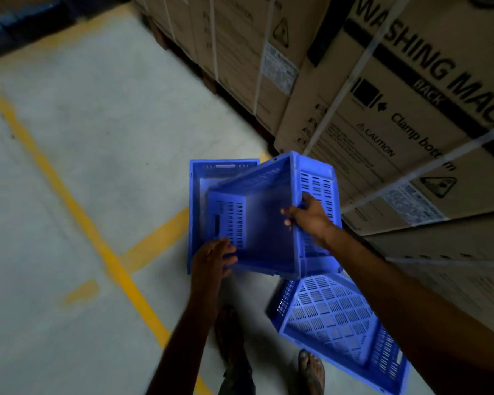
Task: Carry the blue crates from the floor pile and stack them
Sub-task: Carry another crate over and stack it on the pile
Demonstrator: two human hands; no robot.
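I hold a blue slotted crate (263, 220) tilted in the air, its open side turned toward me. My left hand (213, 256) grips its near lower rim. My right hand (307, 215) grips its right wall, fingers curled over the edge. Behind and under it, a second blue crate (196, 195) stands upright on the floor, mostly hidden by the held one. A third blue crate (334, 323) lies on the floor at the lower right, its slotted bottom facing up.
Tall cardboard washing-machine boxes (397, 115) with white straps wall off the right side and the back. Yellow lines (69, 201) cross the grey concrete floor on the left. My sandalled feet (311, 372) stand beside the lower-right crate.
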